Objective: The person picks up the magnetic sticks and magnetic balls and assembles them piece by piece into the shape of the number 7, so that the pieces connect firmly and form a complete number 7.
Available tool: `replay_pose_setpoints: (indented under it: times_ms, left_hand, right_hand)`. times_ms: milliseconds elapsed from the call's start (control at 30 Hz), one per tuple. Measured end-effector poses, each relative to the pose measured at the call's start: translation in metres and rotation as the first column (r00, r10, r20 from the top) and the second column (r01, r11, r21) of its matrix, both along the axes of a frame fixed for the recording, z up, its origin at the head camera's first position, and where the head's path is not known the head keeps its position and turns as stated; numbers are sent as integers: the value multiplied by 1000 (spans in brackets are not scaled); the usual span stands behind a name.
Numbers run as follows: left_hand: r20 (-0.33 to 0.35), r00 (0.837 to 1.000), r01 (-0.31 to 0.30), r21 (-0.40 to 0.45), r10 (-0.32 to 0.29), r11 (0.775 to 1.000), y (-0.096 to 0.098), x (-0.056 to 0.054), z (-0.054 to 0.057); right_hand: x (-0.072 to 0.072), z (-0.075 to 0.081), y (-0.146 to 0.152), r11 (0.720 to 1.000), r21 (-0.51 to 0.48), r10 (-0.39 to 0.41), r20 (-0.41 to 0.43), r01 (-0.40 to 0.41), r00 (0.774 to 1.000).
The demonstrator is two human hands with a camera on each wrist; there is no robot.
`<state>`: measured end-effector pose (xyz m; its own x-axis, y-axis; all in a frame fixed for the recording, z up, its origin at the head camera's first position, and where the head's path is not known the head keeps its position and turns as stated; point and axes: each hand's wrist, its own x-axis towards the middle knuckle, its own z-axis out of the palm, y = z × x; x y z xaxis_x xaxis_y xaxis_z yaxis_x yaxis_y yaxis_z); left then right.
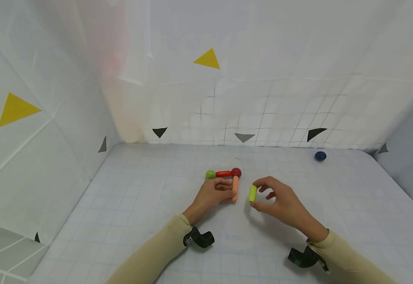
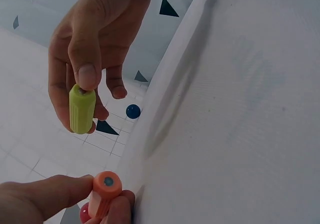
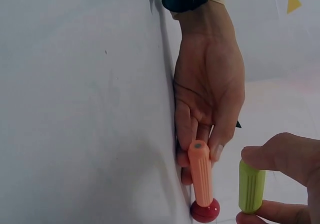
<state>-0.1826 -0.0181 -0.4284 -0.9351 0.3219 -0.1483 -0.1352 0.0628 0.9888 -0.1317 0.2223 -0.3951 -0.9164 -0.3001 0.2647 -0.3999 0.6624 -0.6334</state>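
Observation:
My left hand (image 1: 210, 196) pinches an orange ridged rod (image 1: 235, 187) between thumb and fingers, low over the table. The rod's far end meets a dark red ball (image 1: 236, 172). A red rod (image 1: 223, 174) runs left from that ball to a green ball (image 1: 210, 174). To the right, my right hand (image 1: 281, 201) holds a short yellow-green ridged rod (image 1: 252, 193) by its two ends, thumb at the near end. A gap separates the two rods. In the right wrist view, a grey disc shows in the near end of the orange rod (image 3: 202, 174).
A dark blue ball (image 1: 320, 156) lies at the back right of the white gridded table (image 1: 139, 177). White sheeting (image 1: 178, 98) with yellow and dark triangles rises behind and at the sides. Each wrist wears a black camera, such as the left one (image 1: 200, 238).

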Motion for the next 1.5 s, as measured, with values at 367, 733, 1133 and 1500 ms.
replay_pose_setpoints:
  times_ms: [367, 733, 1133, 1500]
  left_hand:
    - [-35, 999, 2, -26, -3, 1000, 0, -2, -3]
    - [-58, 998, 9, -54, -13, 998, -2, -2, -4]
    - [-64, 998, 17, -48, -20, 999, -2, -3, -5]
    - [-61, 998, 18, -40, -21, 999, 0, -5, -5]
  right_hand:
    - [4, -2, -13, 998, -36, 51, 10, -51, 999]
    - [9, -8, -26, 993, -61, 107, 38, -105, 994]
    - [12, -19, -33, 981, -82, 179, 36, -176, 983]
    - [11, -24, -37, 982, -58, 181, 60, -178, 982]
